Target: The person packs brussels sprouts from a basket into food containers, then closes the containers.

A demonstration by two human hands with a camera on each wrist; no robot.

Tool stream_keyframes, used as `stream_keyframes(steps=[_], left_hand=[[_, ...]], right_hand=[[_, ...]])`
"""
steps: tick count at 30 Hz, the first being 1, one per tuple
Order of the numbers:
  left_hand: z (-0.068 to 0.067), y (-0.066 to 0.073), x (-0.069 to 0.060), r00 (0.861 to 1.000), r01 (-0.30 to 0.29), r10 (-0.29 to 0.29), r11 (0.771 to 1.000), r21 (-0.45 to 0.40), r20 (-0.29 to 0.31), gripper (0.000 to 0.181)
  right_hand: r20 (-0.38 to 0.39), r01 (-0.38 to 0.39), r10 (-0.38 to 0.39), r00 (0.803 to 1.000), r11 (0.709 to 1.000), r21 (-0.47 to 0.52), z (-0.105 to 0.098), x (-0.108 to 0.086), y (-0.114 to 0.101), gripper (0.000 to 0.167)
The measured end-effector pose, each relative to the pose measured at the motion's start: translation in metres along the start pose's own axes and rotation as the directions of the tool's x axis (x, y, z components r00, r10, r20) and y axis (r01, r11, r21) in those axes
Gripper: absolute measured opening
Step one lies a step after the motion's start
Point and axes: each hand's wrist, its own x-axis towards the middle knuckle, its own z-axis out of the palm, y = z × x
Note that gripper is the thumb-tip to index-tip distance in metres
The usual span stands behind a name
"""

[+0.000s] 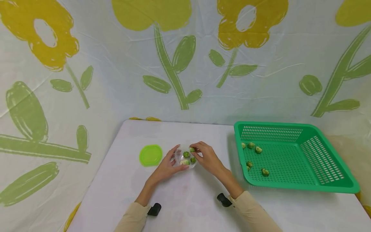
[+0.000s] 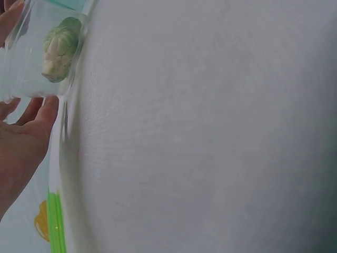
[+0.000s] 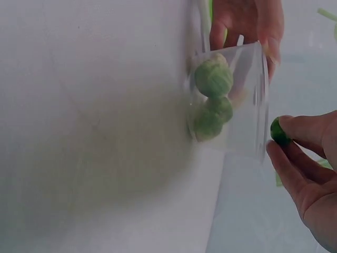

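Note:
My left hand (image 1: 166, 168) holds a clear plastic container (image 3: 246, 124) from its left side, thumb at the near rim and fingers at the far side. Several Brussels sprouts (image 1: 186, 154) lie at the bottom, and the right wrist view shows them through the wall. Between thumb and fingertips, my right hand (image 1: 208, 158) pinches a small Brussels sprout (image 3: 278, 132) at the container's right rim. In the left wrist view a pale Brussels sprout (image 2: 60, 50) shows inside the container, with left fingers against the wall.
A bright green lid (image 1: 150, 155) lies flat on the white table (image 1: 185, 206), left of the container. At the right stands a large green plastic basket (image 1: 301, 186), with several Brussels sprouts (image 1: 265, 172) toward its left side. A flower-printed cloth (image 1: 127, 64) hangs behind the table.

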Motion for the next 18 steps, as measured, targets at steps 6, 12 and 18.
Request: stream_keyframes(steps=[6, 12, 18], left_hand=[[0.001, -0.001, 0.001, 1.000, -0.016, 0.016, 1.000, -0.015, -0.002, 0.103], [0.000, -0.001, 0.000, 1.000, -0.027, 0.027, 0.999, -0.025, -0.001, 0.101], [0.000, -0.003, 0.000, 0.999, -0.035, 0.035, 0.998, -0.044, 0.010, 0.101]], right_hand=[[0.024, 0.021, -0.021, 0.999, 1.000, 0.002, 0.009, 0.001, 0.001, 0.027], [0.061, 0.026, -0.026, 0.998, 1.000, -0.005, 0.017, 0.004, 0.002, 0.025], [0.116, -0.029, 0.030, 0.993, 1.000, -0.009, 0.025, 0.008, 0.002, 0.021]])
